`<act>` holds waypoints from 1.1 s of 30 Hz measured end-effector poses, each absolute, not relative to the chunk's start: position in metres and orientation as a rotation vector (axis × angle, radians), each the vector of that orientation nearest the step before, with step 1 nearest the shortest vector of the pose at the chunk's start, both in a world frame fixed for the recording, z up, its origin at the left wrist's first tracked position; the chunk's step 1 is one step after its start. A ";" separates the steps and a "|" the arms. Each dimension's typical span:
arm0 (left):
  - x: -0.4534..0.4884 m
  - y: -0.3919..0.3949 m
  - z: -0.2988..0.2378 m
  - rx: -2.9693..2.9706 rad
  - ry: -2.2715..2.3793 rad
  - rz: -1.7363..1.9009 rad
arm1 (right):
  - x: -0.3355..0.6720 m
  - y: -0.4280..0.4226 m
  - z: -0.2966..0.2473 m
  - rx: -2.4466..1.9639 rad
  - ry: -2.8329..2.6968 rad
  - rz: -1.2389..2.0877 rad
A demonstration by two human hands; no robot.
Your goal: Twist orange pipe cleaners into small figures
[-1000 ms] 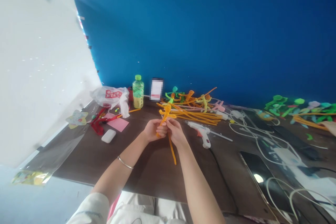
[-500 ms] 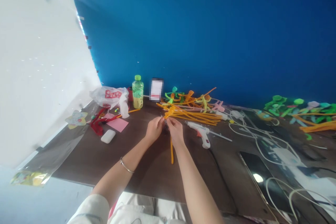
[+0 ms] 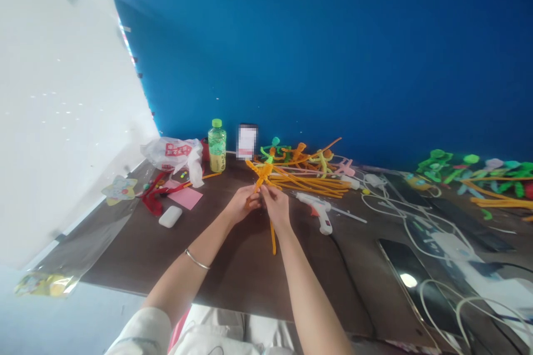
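Observation:
Between my two hands is an orange pipe cleaner figure (image 3: 264, 173), its twisted upper part and limbs sticking up past my fingertips. My left hand (image 3: 244, 203) is closed on its lower left side. Fingers of my right hand (image 3: 275, 202) pinch it from the right. Below my right hand a loose orange pipe cleaner (image 3: 273, 238) hangs or lies toward me. Just beyond lies a bundle of straight orange pipe cleaners (image 3: 312, 184). To the right of my right hand rests a white glue gun (image 3: 318, 212) with a glue stick in its back.
A green-capped bottle (image 3: 217, 147), a plastic bag (image 3: 172, 154), a white case (image 3: 170, 216) and pink paper (image 3: 187, 195) stand or lie left. Finished-looking coloured figures (image 3: 322, 162) sit at the back. A phone (image 3: 416, 277) and tangled white cables (image 3: 400, 215) lie right.
The orange figure now stands up more visibly above my fingers, its limbs spread. My left hand has shifted slightly lower and turned. The view has moved a little.

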State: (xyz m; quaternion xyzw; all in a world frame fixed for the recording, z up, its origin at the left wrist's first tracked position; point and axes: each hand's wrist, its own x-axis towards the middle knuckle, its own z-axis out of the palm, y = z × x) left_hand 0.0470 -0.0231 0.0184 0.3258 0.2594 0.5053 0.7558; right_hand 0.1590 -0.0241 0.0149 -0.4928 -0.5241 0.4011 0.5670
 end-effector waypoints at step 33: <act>0.054 -0.023 -0.002 1.488 1.156 1.459 | 0.159 -0.020 -0.001 -1.168 -1.130 0.870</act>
